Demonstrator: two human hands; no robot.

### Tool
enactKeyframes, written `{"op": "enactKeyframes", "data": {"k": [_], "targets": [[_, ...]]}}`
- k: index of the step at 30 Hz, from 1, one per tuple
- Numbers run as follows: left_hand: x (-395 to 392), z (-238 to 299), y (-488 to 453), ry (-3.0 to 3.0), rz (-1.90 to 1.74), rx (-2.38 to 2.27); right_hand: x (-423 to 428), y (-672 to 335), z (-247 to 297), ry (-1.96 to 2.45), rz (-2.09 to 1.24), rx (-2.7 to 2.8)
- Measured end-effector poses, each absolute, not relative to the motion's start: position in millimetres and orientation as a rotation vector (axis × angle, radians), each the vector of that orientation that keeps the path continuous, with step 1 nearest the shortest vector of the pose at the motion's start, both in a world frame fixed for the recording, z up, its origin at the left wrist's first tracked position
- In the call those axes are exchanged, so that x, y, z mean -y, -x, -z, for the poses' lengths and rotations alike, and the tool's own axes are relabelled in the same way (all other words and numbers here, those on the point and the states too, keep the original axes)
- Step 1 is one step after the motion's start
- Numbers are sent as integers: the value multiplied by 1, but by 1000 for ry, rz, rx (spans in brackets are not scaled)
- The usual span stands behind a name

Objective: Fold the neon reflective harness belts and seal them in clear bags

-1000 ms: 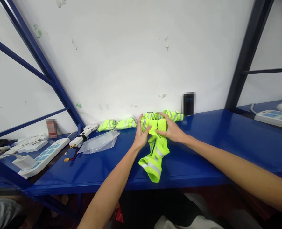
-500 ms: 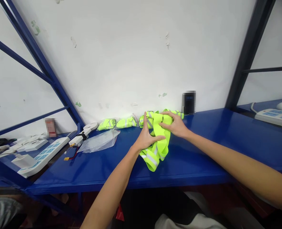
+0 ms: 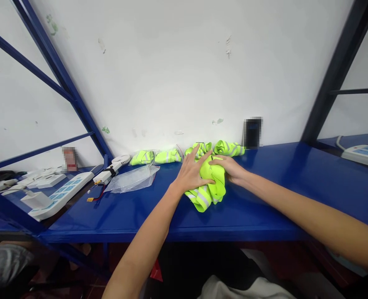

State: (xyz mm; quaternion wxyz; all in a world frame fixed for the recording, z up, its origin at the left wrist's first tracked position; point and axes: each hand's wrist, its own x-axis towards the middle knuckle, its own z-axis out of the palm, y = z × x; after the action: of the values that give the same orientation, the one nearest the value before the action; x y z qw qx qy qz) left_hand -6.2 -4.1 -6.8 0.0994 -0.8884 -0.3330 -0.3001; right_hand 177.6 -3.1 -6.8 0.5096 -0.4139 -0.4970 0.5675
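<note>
A white wall (image 3: 159,74) with a few scuffed patches rises behind a blue tabletop (image 3: 252,214). The yellow reflective cloth (image 3: 219,187) is on the table, near its front edge, between the two hands.

The left hand (image 3: 190,172) lies against it from nine o'clock, fingers spread wide and thumb stretched across the cloth, not closed round it. The right hand (image 3: 232,168), at one o'clock, pinches the upper edge between thumb and fingers.

Taking the cloth as the dial's centre, two yellow bundles (image 3: 168,156) at ten o'clock look finished: compact and in clear wrapping. Two rolls (image 3: 229,148), at eleven and one by the wall, look gathered too, though no wrapping shows on them. The cloth in hand seems only partly gathered: loops sag toward six and seven, so the tidying looks incomplete. A clear bag (image 3: 131,180) lies flat at nine o'clock, apart from the hands.
</note>
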Motion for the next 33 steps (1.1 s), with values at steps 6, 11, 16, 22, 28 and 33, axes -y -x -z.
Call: {"op": "enactKeyframes", "data": {"k": [6, 11, 16, 22, 28, 33], "targets": [[1, 15, 5, 2561, 774, 972, 9, -182, 4, 959, -1459, 1283], [-3, 17, 7, 2579, 822, 1033, 9, -191, 0, 936, -1268, 1612], [0, 13, 7, 2544, 897, 1088, 9, -190, 0, 922, -702, 1926], [5, 6, 11, 2538, 948, 1199, 6, -197, 0, 792, -618, 2036], [5, 5, 11, 2492, 824, 1133, 13, -196, -6, 691, -951, 2013], [6, 8, 7, 2468, 806, 1205, 21, -192, -9, 783, -922, 2000]]}}
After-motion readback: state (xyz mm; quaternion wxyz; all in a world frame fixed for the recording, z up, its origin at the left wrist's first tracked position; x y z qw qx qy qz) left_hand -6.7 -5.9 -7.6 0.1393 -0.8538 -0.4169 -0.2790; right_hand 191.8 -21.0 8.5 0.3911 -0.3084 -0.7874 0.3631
